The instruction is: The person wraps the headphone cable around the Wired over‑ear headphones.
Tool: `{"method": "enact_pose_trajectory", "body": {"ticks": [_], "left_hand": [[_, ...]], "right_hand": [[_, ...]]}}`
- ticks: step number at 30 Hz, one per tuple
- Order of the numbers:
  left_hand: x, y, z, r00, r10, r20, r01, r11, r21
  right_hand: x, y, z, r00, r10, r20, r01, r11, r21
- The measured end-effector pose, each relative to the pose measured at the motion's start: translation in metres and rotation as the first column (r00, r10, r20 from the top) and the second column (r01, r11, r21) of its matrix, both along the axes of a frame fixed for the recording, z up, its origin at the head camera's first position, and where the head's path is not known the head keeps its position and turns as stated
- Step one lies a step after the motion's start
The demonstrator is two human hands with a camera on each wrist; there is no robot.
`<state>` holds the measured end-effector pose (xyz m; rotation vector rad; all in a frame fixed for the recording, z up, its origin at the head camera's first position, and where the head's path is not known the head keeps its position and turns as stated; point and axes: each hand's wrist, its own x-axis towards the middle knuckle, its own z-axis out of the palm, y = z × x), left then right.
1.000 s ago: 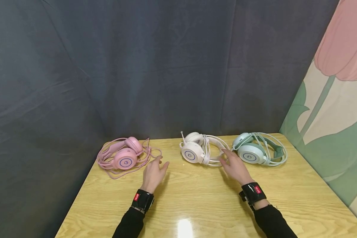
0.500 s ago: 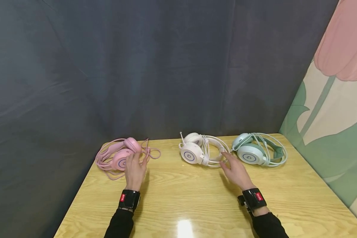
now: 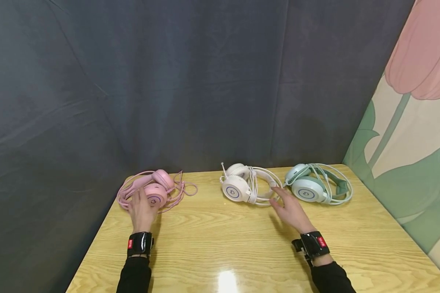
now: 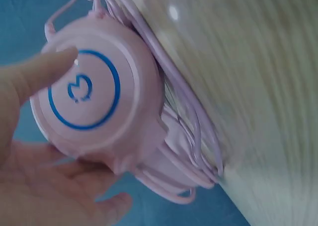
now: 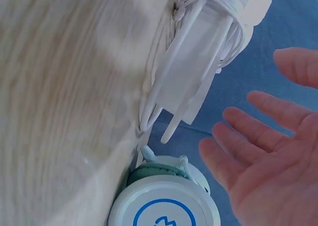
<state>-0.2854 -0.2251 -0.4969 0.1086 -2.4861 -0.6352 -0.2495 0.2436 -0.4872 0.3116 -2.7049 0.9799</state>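
A pink headset (image 3: 157, 192) with a loosely looped cable lies at the table's far left. Over its near side reaches my left hand (image 3: 142, 211); in the left wrist view the thumb (image 4: 49, 69) overlaps the round ear cup (image 4: 107, 94) and the other fingers spread below it. At the back middle lies a white headset (image 3: 235, 188), its cord bundled around the headband and its microphone boom pointing up. My right hand (image 3: 293, 211) hovers by that headband with fingers extended, holding nothing. Just right of it sits a mint-green headset (image 3: 309, 189), cable wound around it.
The wooden table (image 3: 220, 236) carries the headsets in a row along its back edge. A dark curtain (image 3: 205, 89) hangs directly behind, and a tulip-printed panel (image 3: 418, 162) borders the right side.
My left hand has moved left, from beside the pink headset's cable, across its ear cup to the headband side. The right hand stays almost in place, and the headsets lie where they were.
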Motion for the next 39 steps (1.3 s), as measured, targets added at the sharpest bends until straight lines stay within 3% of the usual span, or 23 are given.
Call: {"method": "enact_pose_trajectory", "body": {"ticks": [7,12,16,20,26,29,32,35,39], "left_hand": [[0.001,-0.013,0.002,0.984,-0.043,0.174,0.042,0.999,0.010],[0.001,-0.019,0.003,0.962,-0.131,0.239,0.121,0.991,0.054],[0.001,-0.020,0.006,0.959,-0.185,0.215,0.181,0.983,0.039],[0.001,-0.009,0.012,0.969,-0.184,0.164,0.184,0.983,0.016],[0.007,0.024,0.024,0.986,-0.157,0.057,0.156,0.988,0.013],[0.011,0.044,0.029,0.987,-0.162,-0.004,0.162,0.987,0.004],[0.016,0.064,0.033,0.983,-0.174,-0.065,0.174,0.985,-0.001],[0.022,0.084,0.035,0.980,-0.177,-0.093,0.178,0.984,0.009],[0.032,0.108,0.038,0.983,-0.174,-0.061,0.177,0.983,0.056]], "right_hand": [[0.002,-0.005,0.002,1.000,0.013,-0.013,-0.013,1.000,-0.009],[0.002,-0.010,0.002,0.997,0.044,-0.063,-0.045,0.999,-0.016],[0.002,-0.017,0.004,0.991,0.062,-0.121,-0.066,0.997,-0.031],[0.005,-0.031,0.008,0.989,0.081,-0.123,-0.089,0.994,-0.067],[0.012,-0.063,0.013,0.982,0.190,0.006,-0.186,0.969,-0.163],[0.014,-0.078,0.013,0.968,0.241,0.063,-0.225,0.955,-0.194],[0.016,-0.092,0.011,0.959,0.277,0.065,-0.258,0.943,-0.213],[0.018,-0.108,0.011,0.941,0.329,0.083,-0.297,0.917,-0.267],[0.020,-0.131,0.011,0.889,0.434,0.143,-0.354,0.852,-0.387]]}}
